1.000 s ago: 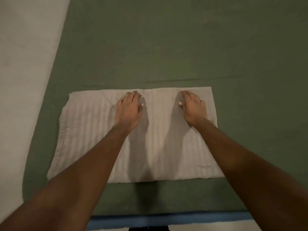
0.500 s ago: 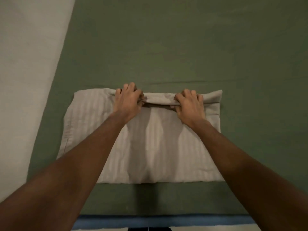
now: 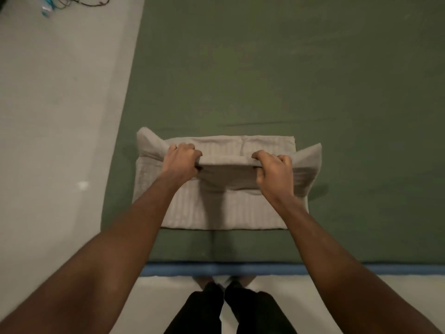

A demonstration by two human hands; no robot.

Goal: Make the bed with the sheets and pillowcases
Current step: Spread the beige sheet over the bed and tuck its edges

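A pale beige striped pillowcase (image 3: 224, 208) lies on the green sheet (image 3: 289, 68) that covers the bed, near its front edge. My left hand (image 3: 181, 161) and my right hand (image 3: 274, 171) both grip the top layer of the pillowcase and hold it lifted and folded back toward me. The fabric stretches taut between the two hands. Its far edge and two raised corners show beyond my knuckles.
A blue mattress edge (image 3: 240, 268) runs along the bed's front, with my dark-clad legs (image 3: 226, 307) below it on the light floor (image 3: 60, 116). A dark cable and a teal item (image 3: 48, 7) lie on the floor at the top left.
My hands went from lying flat on the pillowcase to gripping its far edge, then pulled that layer up and back toward me. The side corners have lifted.
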